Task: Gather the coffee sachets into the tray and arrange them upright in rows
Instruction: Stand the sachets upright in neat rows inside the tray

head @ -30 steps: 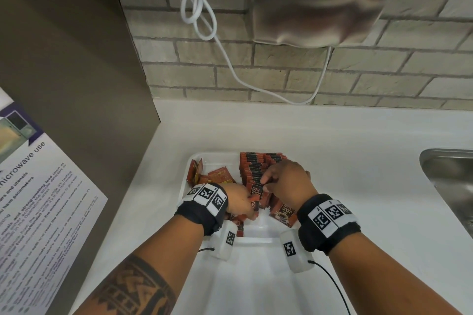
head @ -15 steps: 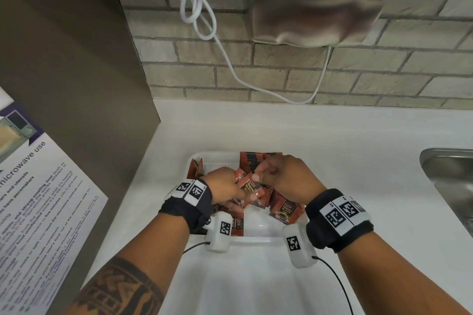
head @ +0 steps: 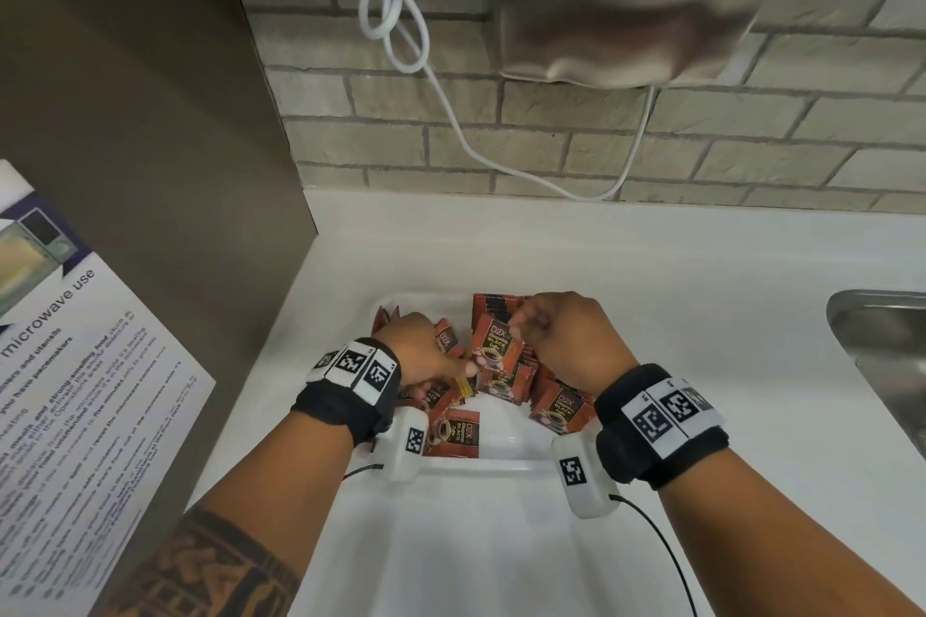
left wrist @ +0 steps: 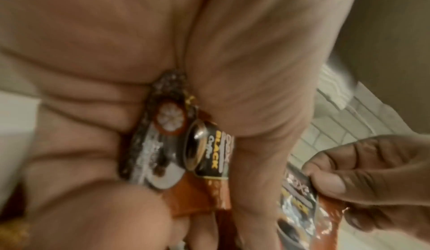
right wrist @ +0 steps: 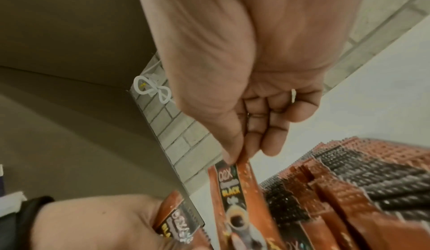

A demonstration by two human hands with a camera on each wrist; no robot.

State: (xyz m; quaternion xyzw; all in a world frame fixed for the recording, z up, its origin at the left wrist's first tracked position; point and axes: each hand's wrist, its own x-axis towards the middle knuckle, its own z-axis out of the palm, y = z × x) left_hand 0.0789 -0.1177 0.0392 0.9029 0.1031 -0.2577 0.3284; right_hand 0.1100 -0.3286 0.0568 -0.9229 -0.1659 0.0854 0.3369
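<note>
A white tray (head: pixel 481 463) on the counter holds red-brown coffee sachets. Several stand upright in a row (head: pixel 493 303) at the tray's back; others lie loose, one flat sachet (head: pixel 458 433) near the front rim. My right hand (head: pixel 561 341) pinches the top edge of one sachet (head: pixel 496 348) (right wrist: pixel 235 189) between thumb and forefinger, lifted above the pile. My left hand (head: pixel 426 356) grips a small bunch of sachets (left wrist: pixel 186 143) (right wrist: pixel 173 222) in its curled fingers, low in the tray's left half.
A brown cabinet side (head: pixel 150 165) stands close on the left with a microwave-use notice (head: pixel 65 391). A steel hand dryer (head: pixel 641 0) and its white cable (head: pixel 451 105) hang on the brick wall behind. A steel sink (head: pixel 882 356) lies at the right.
My right hand has pulled one sachet up out of the pile. My left hand has shifted back and left, closing on a bunch of sachets.
</note>
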